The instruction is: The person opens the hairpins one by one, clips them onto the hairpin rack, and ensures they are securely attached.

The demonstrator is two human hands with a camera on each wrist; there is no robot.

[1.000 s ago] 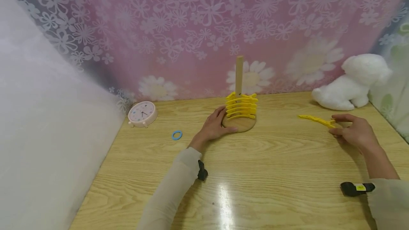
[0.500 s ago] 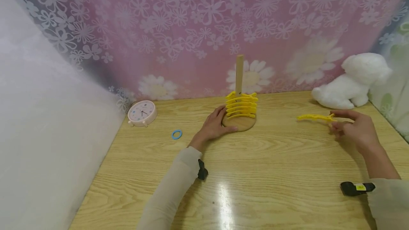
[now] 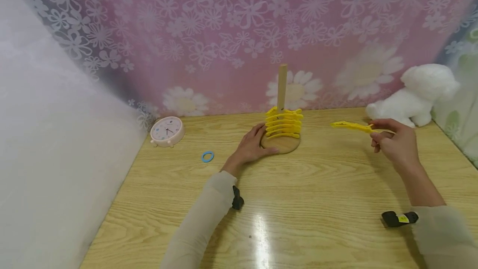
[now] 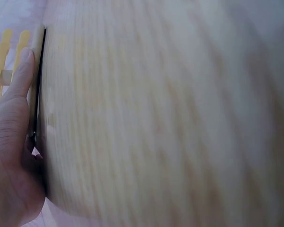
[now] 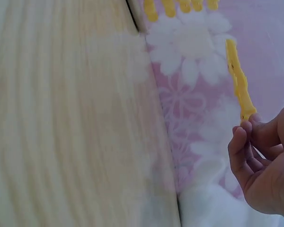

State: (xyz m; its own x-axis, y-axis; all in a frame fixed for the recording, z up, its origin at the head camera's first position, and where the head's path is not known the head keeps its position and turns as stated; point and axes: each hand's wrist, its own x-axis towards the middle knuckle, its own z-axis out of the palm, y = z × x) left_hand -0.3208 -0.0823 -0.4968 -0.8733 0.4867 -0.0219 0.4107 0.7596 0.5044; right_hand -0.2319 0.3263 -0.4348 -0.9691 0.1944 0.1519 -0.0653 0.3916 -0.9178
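Note:
A wooden stand with a round base (image 3: 283,146) and an upright post (image 3: 282,86) is on the table. Several yellow hair clips (image 3: 284,127) sit one above another on the lower post. At the base's left edge my left hand (image 3: 249,147) holds the stand; in the left wrist view its thumb (image 4: 22,73) lies along the base. To the right, my right hand (image 3: 397,142) pinches another yellow hair clip (image 3: 351,126) by one end between thumb and fingers, raised over the table, its far end pointing left towards the stand. The right wrist view shows that clip (image 5: 237,78) lengthwise.
A blue ring (image 3: 207,156) lies left of my left hand. Farther left stands a pink alarm clock (image 3: 167,131). A white plush dog (image 3: 414,94) sits at the back right, before a pink flowered cloth (image 3: 224,45) behind the table (image 3: 317,202).
My right hand has lifted the yellow hair clip and moved it left, closer to the stand. My left hand keeps its place at the base.

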